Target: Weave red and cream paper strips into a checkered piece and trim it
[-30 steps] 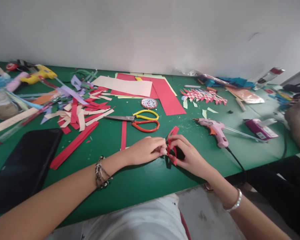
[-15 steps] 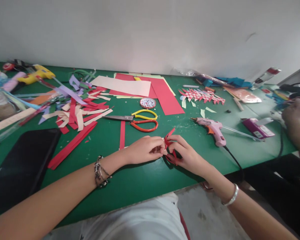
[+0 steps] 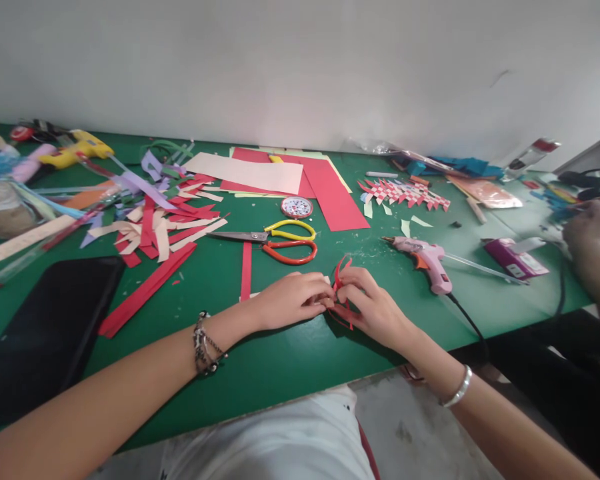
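Note:
Near the front of the green table, my left hand [image 3: 296, 298] and my right hand [image 3: 373, 303] meet fingertip to fingertip. Between them they pinch thin red paper strips [image 3: 338, 272], whose ends stick up and out past my right fingers. A small pale bit shows by my left fingertips; the fingers hide the join. Just beyond my left hand lie scissors [image 3: 280, 241] with one yellow and one red handle, blades pointing left. A red paper strip [image 3: 246, 270] runs from under the scissors toward my left wrist.
A pink glue gun [image 3: 430, 260] and purple box [image 3: 516, 259] lie to the right. Behind are red sheets [image 3: 333, 193] and a woven red-and-white paper piece [image 3: 405, 192]. Paper scraps [image 3: 155, 223] and a black phone [image 3: 50, 327] lie left. Another person's hand [image 3: 587, 223] is at far right.
My hands keep their pinch on the red strips while the fingers shift slightly. The strips now look narrower, turned more edge-on. Nothing else on the table has moved.

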### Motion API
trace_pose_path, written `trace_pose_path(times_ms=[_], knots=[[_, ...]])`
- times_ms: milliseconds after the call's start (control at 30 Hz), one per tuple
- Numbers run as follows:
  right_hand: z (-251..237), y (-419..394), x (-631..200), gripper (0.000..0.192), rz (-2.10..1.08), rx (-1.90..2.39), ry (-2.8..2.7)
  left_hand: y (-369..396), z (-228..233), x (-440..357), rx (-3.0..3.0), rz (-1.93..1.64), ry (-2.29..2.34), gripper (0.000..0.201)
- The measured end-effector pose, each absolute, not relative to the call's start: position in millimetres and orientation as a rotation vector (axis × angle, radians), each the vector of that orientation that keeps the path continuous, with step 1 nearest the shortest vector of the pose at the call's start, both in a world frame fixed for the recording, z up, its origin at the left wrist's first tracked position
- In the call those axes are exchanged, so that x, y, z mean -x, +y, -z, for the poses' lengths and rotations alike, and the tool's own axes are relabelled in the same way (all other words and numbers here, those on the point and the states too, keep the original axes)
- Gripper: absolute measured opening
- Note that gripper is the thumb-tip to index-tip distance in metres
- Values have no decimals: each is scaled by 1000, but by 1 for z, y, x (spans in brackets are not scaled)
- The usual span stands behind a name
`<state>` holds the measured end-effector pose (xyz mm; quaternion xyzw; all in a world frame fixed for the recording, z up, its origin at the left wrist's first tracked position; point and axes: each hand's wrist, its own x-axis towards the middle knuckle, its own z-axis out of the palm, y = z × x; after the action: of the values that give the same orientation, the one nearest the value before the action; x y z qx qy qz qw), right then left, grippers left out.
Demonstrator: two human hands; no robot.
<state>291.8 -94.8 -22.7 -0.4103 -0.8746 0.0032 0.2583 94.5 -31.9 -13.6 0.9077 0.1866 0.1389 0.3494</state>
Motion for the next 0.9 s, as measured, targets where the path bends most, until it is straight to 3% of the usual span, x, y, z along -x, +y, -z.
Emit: trace_pose_path(times_ms=[400,533,700,900], knots=[[17,-94,-287,12,26,1237,-2179,-33,14,-95,-2392,-329,505,9],[13,-92,-285,21,-422,1544,-1876,-34,14,-95,-2382,-335,506,10],[2,-86,-282,28,-1074,1367,-1408,-34,13,-94,-2377,-335,514,11],[-19,-77,-281,22,-1077,1106,-1459,-34,14,-95,-2372,-346,503,11]])
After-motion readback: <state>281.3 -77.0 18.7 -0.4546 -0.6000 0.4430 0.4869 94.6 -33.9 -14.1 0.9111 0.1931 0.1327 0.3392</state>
